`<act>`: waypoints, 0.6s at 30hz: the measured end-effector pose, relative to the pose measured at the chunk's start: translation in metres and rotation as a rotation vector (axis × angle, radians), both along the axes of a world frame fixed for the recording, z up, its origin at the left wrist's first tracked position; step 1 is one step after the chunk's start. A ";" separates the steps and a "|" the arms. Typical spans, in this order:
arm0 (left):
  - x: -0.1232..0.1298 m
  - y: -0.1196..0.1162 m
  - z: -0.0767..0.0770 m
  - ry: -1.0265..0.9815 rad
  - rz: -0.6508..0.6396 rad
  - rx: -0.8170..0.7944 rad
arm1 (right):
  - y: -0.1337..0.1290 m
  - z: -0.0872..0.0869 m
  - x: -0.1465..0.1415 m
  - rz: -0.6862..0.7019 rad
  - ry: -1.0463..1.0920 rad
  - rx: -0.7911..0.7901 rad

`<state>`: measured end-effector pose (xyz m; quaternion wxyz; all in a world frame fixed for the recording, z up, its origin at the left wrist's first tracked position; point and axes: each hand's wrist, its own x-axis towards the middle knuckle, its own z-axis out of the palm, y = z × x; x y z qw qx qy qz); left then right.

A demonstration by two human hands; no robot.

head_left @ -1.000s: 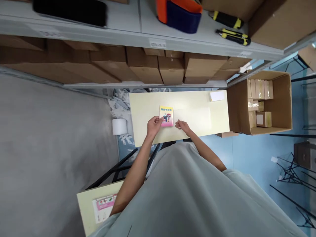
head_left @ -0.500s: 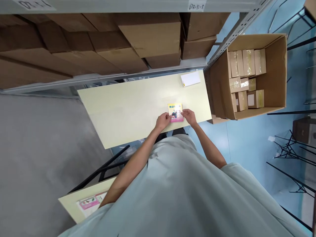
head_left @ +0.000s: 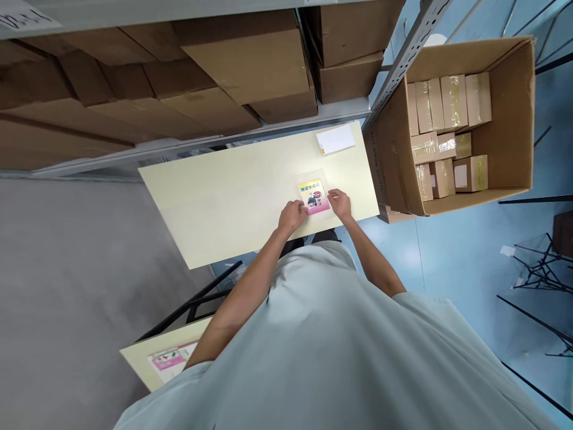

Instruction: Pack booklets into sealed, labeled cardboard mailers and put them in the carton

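A small picture booklet (head_left: 314, 196), yellow at the top and pink at the bottom with cartoon figures, lies on the pale table. Around it shows the outline of a thin see-through sleeve (head_left: 319, 174); whether the booklet is inside or on top, I cannot tell. At the booklet's lower left edge is my left hand (head_left: 292, 216), its fingers closed there. My right hand (head_left: 340, 204) is just off the booklet's right side, fingertips pinched together at the sleeve's edge.
A white flat box (head_left: 335, 140) lies near the table's (head_left: 224, 197) far edge. Beyond stands a shelf with brown cartons (head_left: 255, 65). To the right, a large open carton (head_left: 510, 119) holds several small boxes. A second tabletop (head_left: 138, 361) with a pink-and-white print is at lower left.
The booklet's print now faces up more squarely, and the sleeve outline shows around it. My right fingers have moved off the booklet's right edge. The view has shifted slightly.
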<state>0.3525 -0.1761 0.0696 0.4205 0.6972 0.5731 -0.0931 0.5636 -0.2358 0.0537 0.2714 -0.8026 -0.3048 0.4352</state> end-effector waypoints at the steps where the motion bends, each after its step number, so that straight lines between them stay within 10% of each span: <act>1: -0.001 -0.001 0.000 -0.012 0.004 0.012 | -0.001 0.002 0.001 0.003 -0.045 -0.019; 18: 0.010 -0.022 -0.005 -0.172 0.026 0.138 | 0.018 0.020 -0.016 0.170 -0.372 -0.232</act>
